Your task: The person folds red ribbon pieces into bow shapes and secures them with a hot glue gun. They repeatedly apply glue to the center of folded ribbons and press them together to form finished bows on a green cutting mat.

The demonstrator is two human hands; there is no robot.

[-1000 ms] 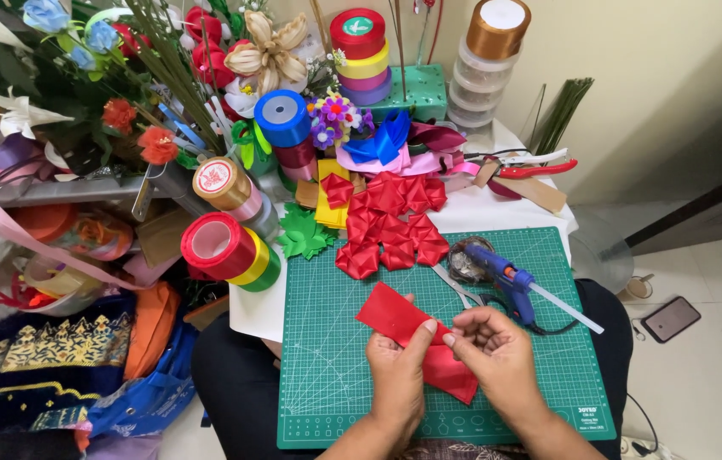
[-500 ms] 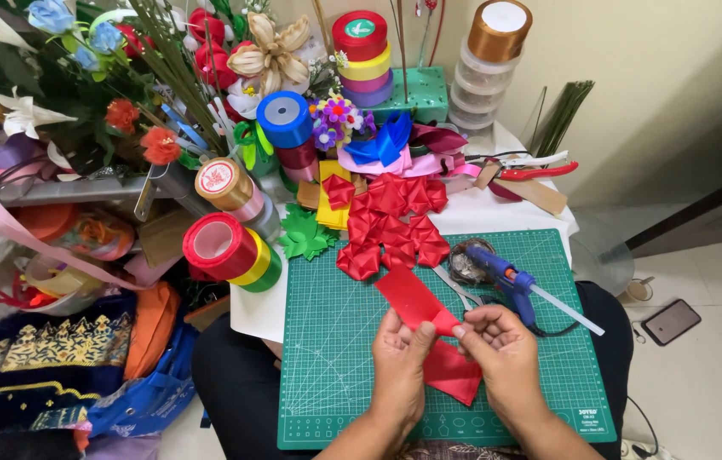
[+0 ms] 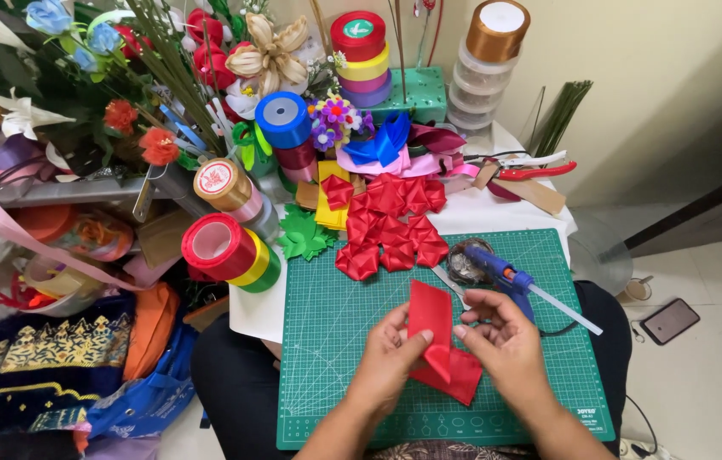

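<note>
While both hands grip it, the red ribbon strip (image 3: 439, 341) sits over the near centre of the green cutting mat (image 3: 335, 341), its long axis running away from the person. Left hand (image 3: 391, 362) pinches the strip's left edge; right hand (image 3: 506, 341) pinches the folded lower end, equally near. Beyond the mat's right half lies a blue glue gun (image 3: 501, 274); folded red petals (image 3: 391, 226) crowd its far edge, ribbon spools (image 3: 229, 247) its left.

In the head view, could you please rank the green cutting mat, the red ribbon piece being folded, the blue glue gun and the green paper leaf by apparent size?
1. green cutting mat
2. red ribbon piece
3. blue glue gun, though the right hand hides part of it
4. green paper leaf, close to the gun, so unsure
</note>
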